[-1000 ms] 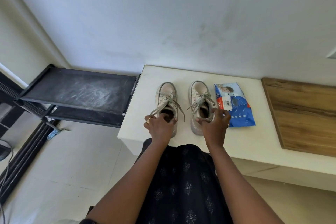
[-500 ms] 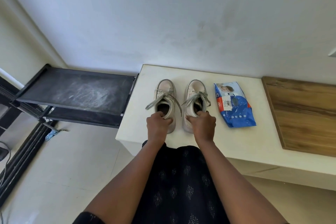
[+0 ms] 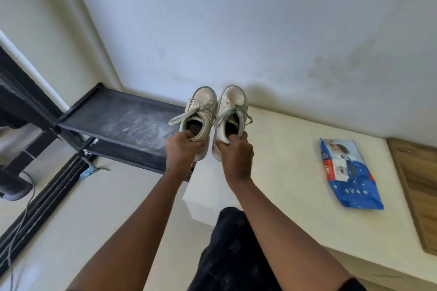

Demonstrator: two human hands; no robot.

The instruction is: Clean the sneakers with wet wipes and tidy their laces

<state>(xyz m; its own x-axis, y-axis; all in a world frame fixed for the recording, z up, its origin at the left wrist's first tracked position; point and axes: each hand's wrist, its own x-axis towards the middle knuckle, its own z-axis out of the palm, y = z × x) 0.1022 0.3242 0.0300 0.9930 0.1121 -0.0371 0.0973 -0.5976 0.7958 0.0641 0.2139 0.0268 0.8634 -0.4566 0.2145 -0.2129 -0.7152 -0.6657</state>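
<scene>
Gripping one sneaker each, both hands hold the pair in the air over the left end of the white desk [image 3: 283, 153], toes pointing away toward the pale wall [image 3: 236, 19]. The left hand [image 3: 183, 149] has its fingers curled over the heel rim of the left sneaker [image 3: 205, 98], fingertips tucked into the opening. The right hand [image 3: 236, 156] grips the heel rim of the right sneaker [image 3: 233, 97] the same way. The two shoes sit side by side, nearly touching, both whitish with dark insides. Their grey laces [image 3: 182, 117] lie loose across the tongues, with ends trailing out over the sides. A blue and red pack of wet wipes [image 3: 350, 175] lies flat on the desk, well apart from the shoes on the right. Just beyond it is a wooden board [image 3: 418, 184], at the desk's right edge. To the left of the desk stands a black shelf [image 3: 123, 120] with a dusty, scuffed top, and the left sneaker hangs in front of its near corner. Below the shelf the light floor [image 3: 82, 208] shows, with a thin cable [image 3: 21, 220] running across it at the far left. Dark patterned clothing [image 3: 231, 255] fills the space between the forearms
</scene>
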